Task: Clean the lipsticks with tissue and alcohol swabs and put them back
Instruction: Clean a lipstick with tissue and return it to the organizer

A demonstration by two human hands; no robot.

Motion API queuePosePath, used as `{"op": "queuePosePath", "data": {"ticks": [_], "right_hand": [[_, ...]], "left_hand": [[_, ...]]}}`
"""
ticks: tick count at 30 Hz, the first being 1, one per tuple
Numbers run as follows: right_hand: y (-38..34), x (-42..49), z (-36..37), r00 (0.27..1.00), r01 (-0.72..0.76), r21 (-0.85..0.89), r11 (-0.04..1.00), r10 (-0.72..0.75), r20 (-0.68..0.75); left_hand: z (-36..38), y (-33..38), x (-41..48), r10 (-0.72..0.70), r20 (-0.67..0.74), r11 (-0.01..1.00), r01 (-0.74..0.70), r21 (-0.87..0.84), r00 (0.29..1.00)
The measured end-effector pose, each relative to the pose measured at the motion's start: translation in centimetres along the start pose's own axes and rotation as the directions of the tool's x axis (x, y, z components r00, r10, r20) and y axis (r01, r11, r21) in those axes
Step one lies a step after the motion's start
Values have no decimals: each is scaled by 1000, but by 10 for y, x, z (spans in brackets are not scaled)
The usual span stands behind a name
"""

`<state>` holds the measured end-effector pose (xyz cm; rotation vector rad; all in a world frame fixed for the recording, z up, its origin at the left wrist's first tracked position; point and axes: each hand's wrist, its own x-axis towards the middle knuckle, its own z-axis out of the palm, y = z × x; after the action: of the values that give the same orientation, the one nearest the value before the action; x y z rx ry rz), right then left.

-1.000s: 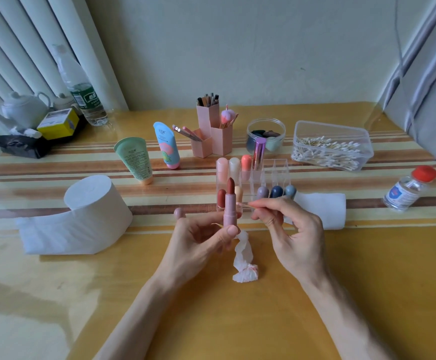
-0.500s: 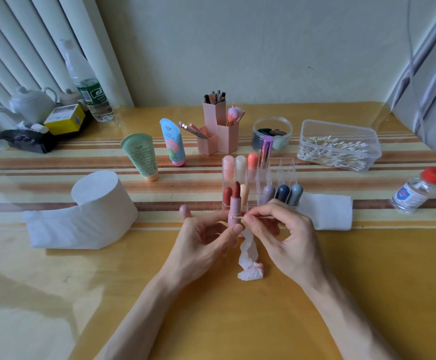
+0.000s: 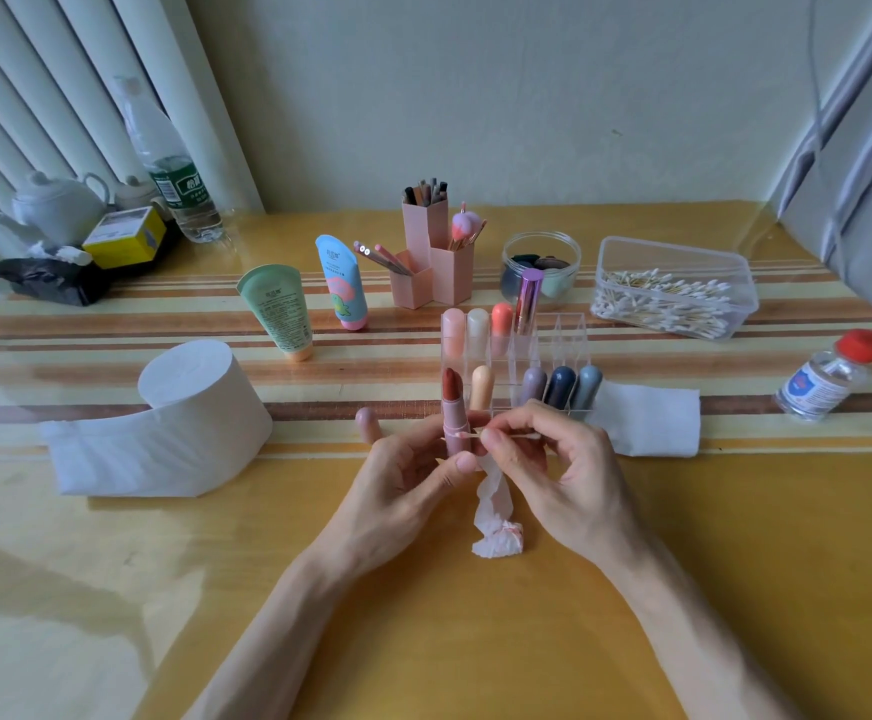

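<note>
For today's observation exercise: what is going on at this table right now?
A person is cleaning a lipstick. The left hand holds an open lipstick upright, its reddish-brown bullet showing. The right hand presses one tip of a cotton swab sideways against the pink tube. A crumpled, stained tissue lies on the table below. Other capped lipsticks stand in the clear organiser behind.
</note>
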<state>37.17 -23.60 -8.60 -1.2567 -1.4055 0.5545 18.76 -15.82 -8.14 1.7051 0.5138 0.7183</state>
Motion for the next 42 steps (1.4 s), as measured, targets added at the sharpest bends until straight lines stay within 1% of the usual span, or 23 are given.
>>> {"op": "queuePosePath", "data": {"ticks": [3, 5, 8, 10, 12, 16, 19, 23, 25, 29, 31, 34, 36, 40, 42], "right_hand": [[0, 0, 1, 1000, -5, 3, 1000, 4, 22], [1, 0, 2, 999, -17, 2, 1000, 17, 30], [3, 0, 1, 999, -42, 11, 999, 42, 28], [3, 0, 1, 997, -76, 47, 996, 74, 28], [4, 0, 0, 994, -105, 86, 991, 103, 32], [6, 1, -1, 994, -113, 116, 987, 111, 23], [7, 1, -1, 993, -114, 106, 988, 114, 2], [8, 0, 1, 995, -95, 100, 990, 96, -7], [9, 0, 2, 994, -110, 113, 987, 110, 4], [10, 1, 1, 991, -132, 132, 982, 133, -1], [9, 1, 2, 989, -144, 160, 977, 146, -4], [6, 1, 2, 987, -158, 221, 962, 161, 1], [6, 1, 2, 983, -175, 251, 952, 181, -2], [8, 1, 2, 978, -201, 234, 951, 209, -10], [9, 2, 2, 976, -208, 232, 950, 216, -9]], "left_hand": [[0, -2, 0, -9, -36, 999, 11, 53, 999], [-1, -4, 0, -7, -44, 998, 10, 56, 999], [-1, -6, 0, -4, -57, 1000, 4, -7, 998], [-1, -8, 0, -14, -72, 998, 9, -68, 997], [-2, -10, -1, -16, -74, 996, 10, -86, 997], [-2, -9, -1, 13, -72, 999, -16, -38, 997], [-3, -10, -2, 23, -95, 1000, -23, 0, 995], [0, -10, 0, -3, -136, 1000, 4, 5, 991], [0, -12, 0, -14, -154, 1000, 13, -5, 988], [-1, -17, 1, -26, -129, 997, 16, -75, 991], [-1, -16, 1, -5, -108, 996, -5, -94, 994], [-2, -15, 3, 46, -90, 996, -53, -71, 995], [-2, -16, 4, 54, -96, 995, -61, -74, 994], [-4, -18, 5, 67, -127, 998, -68, -7, 990], [-5, -16, 4, 70, -137, 997, -71, -7, 988]]}}
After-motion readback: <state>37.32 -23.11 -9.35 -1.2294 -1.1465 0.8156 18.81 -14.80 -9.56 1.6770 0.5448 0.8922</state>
